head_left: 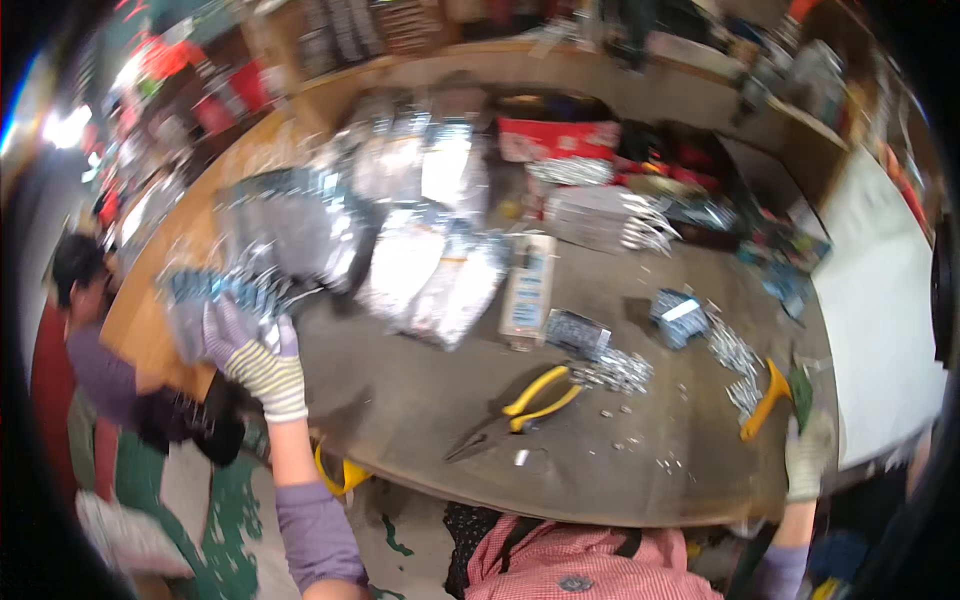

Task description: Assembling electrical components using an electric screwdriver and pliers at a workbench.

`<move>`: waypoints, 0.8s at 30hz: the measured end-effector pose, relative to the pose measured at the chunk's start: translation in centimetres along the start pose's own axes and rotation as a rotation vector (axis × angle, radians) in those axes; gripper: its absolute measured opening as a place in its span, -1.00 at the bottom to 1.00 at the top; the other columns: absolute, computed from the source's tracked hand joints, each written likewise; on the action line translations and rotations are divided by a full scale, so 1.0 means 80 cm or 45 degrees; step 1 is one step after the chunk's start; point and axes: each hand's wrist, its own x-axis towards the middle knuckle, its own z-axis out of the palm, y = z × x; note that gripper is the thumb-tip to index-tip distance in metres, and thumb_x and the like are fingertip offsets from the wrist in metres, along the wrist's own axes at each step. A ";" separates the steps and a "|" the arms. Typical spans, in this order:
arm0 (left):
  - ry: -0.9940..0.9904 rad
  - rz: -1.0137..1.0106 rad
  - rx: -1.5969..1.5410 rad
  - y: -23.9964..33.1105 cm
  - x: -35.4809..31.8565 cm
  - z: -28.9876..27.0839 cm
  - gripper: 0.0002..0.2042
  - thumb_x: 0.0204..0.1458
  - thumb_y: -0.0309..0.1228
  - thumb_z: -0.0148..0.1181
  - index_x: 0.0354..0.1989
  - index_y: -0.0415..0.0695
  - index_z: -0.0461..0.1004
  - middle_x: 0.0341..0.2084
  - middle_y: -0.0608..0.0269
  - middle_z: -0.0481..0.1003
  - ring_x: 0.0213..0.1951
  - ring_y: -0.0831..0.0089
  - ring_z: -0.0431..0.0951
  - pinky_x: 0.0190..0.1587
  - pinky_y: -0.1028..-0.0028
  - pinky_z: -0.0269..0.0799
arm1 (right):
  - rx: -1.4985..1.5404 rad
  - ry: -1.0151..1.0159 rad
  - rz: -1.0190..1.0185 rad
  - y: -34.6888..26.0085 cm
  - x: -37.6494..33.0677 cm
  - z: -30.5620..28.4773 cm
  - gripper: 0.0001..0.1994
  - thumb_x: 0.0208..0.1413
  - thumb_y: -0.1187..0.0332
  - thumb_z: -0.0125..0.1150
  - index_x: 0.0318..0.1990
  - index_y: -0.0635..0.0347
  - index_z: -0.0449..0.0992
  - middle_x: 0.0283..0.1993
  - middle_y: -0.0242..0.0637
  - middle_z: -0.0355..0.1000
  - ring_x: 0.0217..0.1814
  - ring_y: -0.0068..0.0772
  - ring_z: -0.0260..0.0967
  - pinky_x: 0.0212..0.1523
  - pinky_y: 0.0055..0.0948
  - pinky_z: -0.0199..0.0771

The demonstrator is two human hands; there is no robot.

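My left hand (258, 368), in a white and yellow striped glove, lies against a row of clear plastic packets (190, 325) with blue tops at the table's left edge. Its fingers are stretched over the packets, with the thumb apart. At the right edge, my gloved right hand (808, 460) is smeared by motion beside a yellow handle (766, 402) and a dark green object (801, 395); its fingers cannot be made out. Between the hands, pliers with yellow handles (520, 408) lie on the table, their jaws toward the near left. A heap of small metal pieces (620, 372) sits beside them.
More shiny packets (430, 265) are piled at the back left. A long box (528, 290) and a dark blue packet (680, 318) lie mid-table, with metal pieces (735, 350) to the right. Another person (100, 340) is at far left. A white board (885, 310) stands right.
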 end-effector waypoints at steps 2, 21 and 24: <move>-0.137 0.020 -0.343 0.085 0.019 -0.001 -0.36 -0.07 -0.23 0.26 0.20 -0.27 0.29 0.19 -0.21 0.15 0.20 -0.08 0.18 0.22 0.04 0.14 | 0.094 0.034 -0.054 0.006 0.008 -0.003 -0.41 -0.03 0.23 0.31 0.18 0.21 0.34 -0.02 0.04 0.39 0.02 0.11 0.33 0.04 -0.04 0.34; -1.092 0.727 -0.414 0.495 0.044 0.149 -0.30 -0.10 -0.17 0.30 0.26 -0.09 0.21 0.10 -0.02 0.35 0.12 0.01 0.37 0.12 0.00 0.27 | 0.661 0.228 -0.467 -0.012 0.212 -0.098 -0.74 -0.06 0.47 0.21 -0.14 0.19 0.51 -0.12 -0.11 0.42 -0.07 -0.01 0.38 -0.04 -0.19 0.43; -1.239 0.686 -0.346 0.514 0.058 0.142 -0.36 -0.05 -0.11 0.25 0.25 -0.05 0.29 0.09 -0.06 0.36 0.10 0.05 0.39 0.15 -0.03 0.22 | 0.384 0.047 -0.640 -0.019 0.280 -0.013 -0.70 -0.12 0.48 0.24 -0.14 0.14 0.53 -0.12 -0.17 0.42 -0.03 -0.09 0.36 -0.02 -0.22 0.44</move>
